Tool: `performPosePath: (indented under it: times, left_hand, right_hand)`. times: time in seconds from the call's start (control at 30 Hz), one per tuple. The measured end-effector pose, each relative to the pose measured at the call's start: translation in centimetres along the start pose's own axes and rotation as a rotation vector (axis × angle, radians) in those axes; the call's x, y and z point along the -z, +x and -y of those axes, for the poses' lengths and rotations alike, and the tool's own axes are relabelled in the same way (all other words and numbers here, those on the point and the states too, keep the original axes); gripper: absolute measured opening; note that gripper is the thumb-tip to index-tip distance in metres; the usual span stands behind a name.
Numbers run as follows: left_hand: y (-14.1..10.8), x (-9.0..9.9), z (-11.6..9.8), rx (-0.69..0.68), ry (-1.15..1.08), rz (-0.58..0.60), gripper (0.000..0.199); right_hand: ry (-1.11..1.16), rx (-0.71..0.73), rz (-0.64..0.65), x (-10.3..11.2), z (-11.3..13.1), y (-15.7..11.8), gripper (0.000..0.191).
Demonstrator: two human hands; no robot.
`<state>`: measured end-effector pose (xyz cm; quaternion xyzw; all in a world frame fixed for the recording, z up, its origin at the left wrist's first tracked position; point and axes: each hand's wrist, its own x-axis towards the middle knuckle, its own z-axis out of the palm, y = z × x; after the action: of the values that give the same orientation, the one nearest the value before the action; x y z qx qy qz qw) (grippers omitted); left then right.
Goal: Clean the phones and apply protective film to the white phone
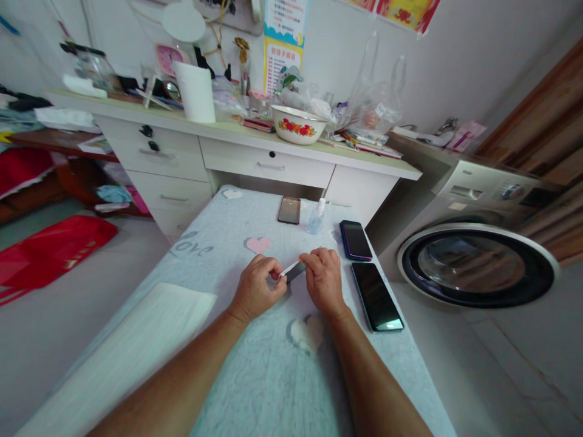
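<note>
Over the middle of the cloth-covered table, my left hand (259, 285) pinches one end of a small flat dark piece with a white edge (296, 272). My right hand (324, 279) grips its other end between closed fingers. The piece is held tilted, and my fingers hide its ends, so I cannot tell its exact kind. To the right of my right hand lie a phone (356, 240) and a larger phone (377, 297), both with dark screens up. Beyond my hands are a clear spray bottle (315, 217), standing upright, and a brownish phone case (289, 210).
A long whitish sheet (136, 340) lies along the table's left side. At the far end stands a white desk (237, 156) bearing a flowered bowl (298, 125) and a white cylinder (195, 94). A washing machine (473, 182) is on the right; a red bag (54, 252) lies on the floor.
</note>
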<state>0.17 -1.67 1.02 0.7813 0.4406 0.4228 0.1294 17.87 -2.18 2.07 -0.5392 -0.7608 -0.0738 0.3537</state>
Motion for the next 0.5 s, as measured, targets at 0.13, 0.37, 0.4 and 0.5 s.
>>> performPosePath:
  times: [0.13,0.37,0.4,0.5]
  left_hand:
    - [0.0,0.0,-0.1,0.001,-0.009,-0.003,0.012]
    - [-0.1,0.1,0.1,-0.004,-0.023,0.007,0.011]
    - [-0.1,0.1,0.1,-0.007,-0.026,0.012,0.011]
    - [-0.2,0.2,0.2,-0.016,-0.031,0.023,0.01]
  right_hand:
    - [-0.023,-0.05,-0.031,-0.1,-1.3,0.2,0.024]
    - [-0.024,-0.096,-0.119,-0.6,-3.1,0.4,0.026]
    - [-0.017,-0.106,-0.126,-0.7,-3.3,0.4,0.026]
    - [0.028,-0.153,-0.144,-1.0,-3.7,0.4,0.025]
